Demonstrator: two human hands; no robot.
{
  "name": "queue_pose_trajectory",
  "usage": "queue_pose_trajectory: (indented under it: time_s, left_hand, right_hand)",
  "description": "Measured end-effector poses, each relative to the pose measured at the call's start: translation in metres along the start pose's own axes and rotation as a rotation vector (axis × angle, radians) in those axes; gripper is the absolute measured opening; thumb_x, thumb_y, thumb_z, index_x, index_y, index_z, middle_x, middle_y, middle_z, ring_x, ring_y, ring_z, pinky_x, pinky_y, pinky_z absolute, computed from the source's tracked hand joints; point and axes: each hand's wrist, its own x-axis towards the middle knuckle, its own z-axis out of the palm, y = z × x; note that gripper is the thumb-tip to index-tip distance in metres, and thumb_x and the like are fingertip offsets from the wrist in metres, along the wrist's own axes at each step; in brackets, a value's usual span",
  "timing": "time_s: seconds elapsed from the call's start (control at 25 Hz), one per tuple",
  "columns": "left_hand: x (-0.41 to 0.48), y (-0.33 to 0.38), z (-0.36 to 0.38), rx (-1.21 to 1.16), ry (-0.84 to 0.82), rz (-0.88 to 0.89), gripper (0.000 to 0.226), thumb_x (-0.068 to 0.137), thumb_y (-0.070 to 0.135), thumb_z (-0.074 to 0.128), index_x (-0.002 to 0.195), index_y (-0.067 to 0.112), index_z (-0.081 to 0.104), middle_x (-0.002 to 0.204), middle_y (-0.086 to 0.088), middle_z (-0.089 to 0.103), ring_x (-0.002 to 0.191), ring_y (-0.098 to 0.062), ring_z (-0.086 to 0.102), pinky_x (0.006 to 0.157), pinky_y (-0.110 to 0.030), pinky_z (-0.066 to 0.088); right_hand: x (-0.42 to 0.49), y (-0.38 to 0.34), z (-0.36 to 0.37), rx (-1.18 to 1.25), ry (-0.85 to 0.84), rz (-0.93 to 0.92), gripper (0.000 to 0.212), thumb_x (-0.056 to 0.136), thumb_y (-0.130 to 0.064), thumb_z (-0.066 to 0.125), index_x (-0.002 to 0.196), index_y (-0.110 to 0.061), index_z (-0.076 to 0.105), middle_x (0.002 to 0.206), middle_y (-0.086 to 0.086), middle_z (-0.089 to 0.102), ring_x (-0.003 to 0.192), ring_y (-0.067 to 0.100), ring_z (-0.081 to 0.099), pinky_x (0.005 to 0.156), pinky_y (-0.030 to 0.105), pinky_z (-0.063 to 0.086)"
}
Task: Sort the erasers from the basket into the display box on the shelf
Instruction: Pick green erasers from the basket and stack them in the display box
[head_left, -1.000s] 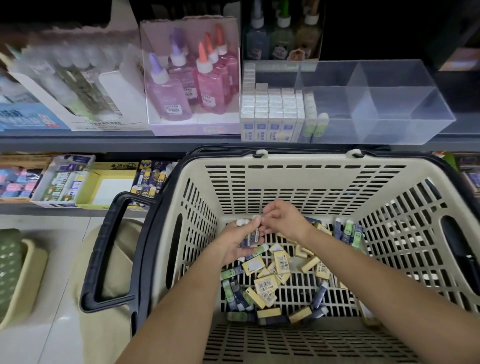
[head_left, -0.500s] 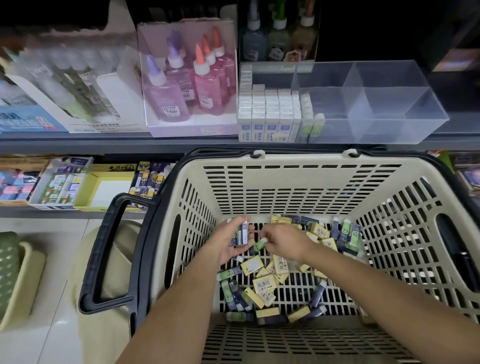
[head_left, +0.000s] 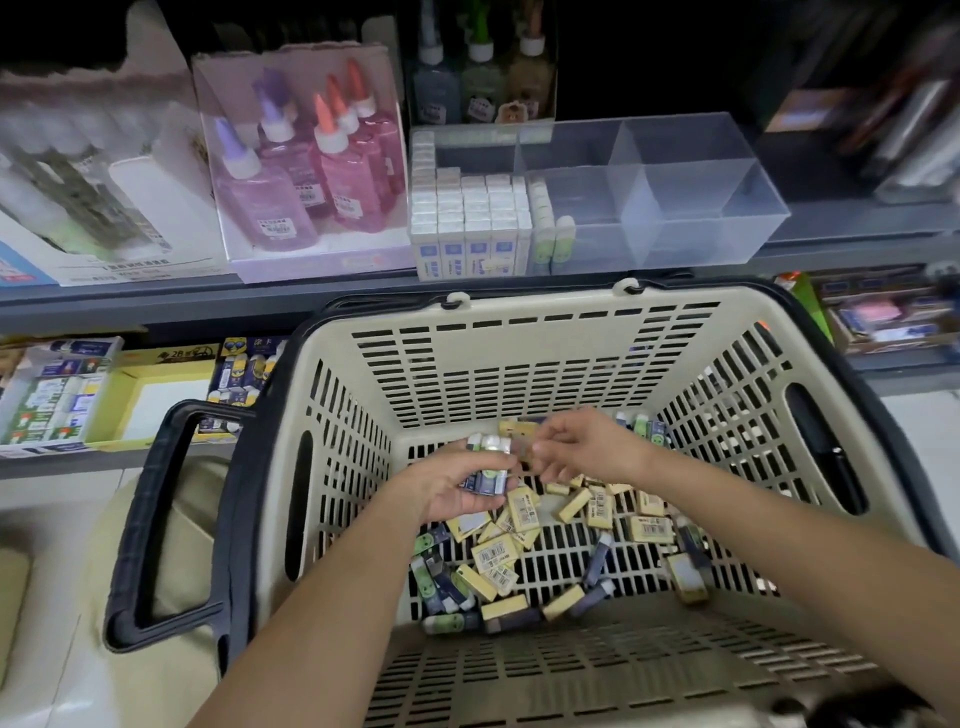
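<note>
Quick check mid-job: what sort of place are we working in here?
Most likely a stationery shop aisle. The shelf carries glue bottles in retail cartons, next to a clear display box partly stocked with packaged erasers, and a plastic shopping basket holds loose erasers.

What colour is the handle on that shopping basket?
The handle is black, on a cream slatted basket. The head view shows it, at left.

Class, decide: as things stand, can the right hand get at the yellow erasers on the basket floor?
Likely yes: the right hand is inside the open basket, yellow erasers lying uncovered just below.
</note>
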Motion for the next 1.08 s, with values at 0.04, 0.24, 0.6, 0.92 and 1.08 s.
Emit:
queue_pose_trajectory:
  time_s: [0.04, 0.24, 0.6, 0.92, 1.08]
  left_hand:
    - [0.001, 0.0, 0.003, -0.014, 0.027, -0.009, 0.024, 0.078, 0.003, 0.071, 0.1, 0.012, 0.065, 0.084, -0.007, 0.074, 0.075, -0.016, 0.071, 0.059, -0.027, 0.057]
    - [0.002, -0.008, 0.025, 0.041, -0.013, -0.06, 0.026, 0.079, -0.002, 0.069, 0.101, 0.01, 0.06, 0.085, -0.01, 0.074, 0.075, -0.018, 0.071, 0.069, -0.031, 0.059]
    - [-0.004, -0.007, 0.029, 0.126, 0.003, -0.074, 0.033, 0.069, 0.001, 0.078, 0.097, 0.011, 0.063, 0.106, -0.011, 0.067, 0.087, -0.02, 0.069, 0.065, -0.03, 0.057]
    - [-0.006, -0.013, 0.033, 0.048, -0.181, -0.169, 0.078, 0.061, 0.02, 0.082, 0.129, 0.01, 0.046, 0.142, -0.015, 0.038, 0.118, -0.03, 0.054, 0.078, -0.046, 0.056]
    - [-0.003, -0.017, 0.037, 0.125, -0.161, -0.145, 0.05, 0.065, 0.01, 0.079, 0.111, 0.011, 0.058, 0.099, -0.009, 0.07, 0.085, -0.019, 0.07, 0.072, -0.037, 0.058]
  right_hand:
    - [-0.01, 0.009, -0.005, -0.183, -0.044, -0.009, 0.006, 0.09, -0.018, 0.059, 0.092, -0.016, 0.065, 0.089, -0.003, 0.069, 0.075, 0.003, 0.064, 0.069, 0.018, 0.05]
    - [-0.039, 0.059, 0.0, -1.042, -0.406, -0.04, 0.029, 0.087, -0.018, 0.058, 0.116, -0.02, 0.059, 0.114, 0.001, 0.059, 0.102, 0.021, 0.057, 0.074, 0.029, 0.046]
    - [-0.026, 0.06, -0.007, -0.717, -0.284, -0.002, 0.008, 0.087, -0.023, 0.062, 0.094, -0.023, 0.061, 0.099, -0.003, 0.062, 0.084, 0.009, 0.06, 0.069, 0.022, 0.051]
    - [-0.028, 0.019, -0.005, 0.062, -0.139, 0.022, 0.014, 0.083, -0.007, 0.067, 0.096, -0.004, 0.062, 0.078, 0.002, 0.064, 0.062, 0.003, 0.062, 0.061, 0.014, 0.051]
    - [-0.024, 0.028, -0.01, 0.212, -0.042, 0.104, 0.016, 0.081, -0.007, 0.068, 0.095, -0.008, 0.059, 0.079, 0.007, 0.069, 0.067, 0.01, 0.068, 0.064, 0.018, 0.054]
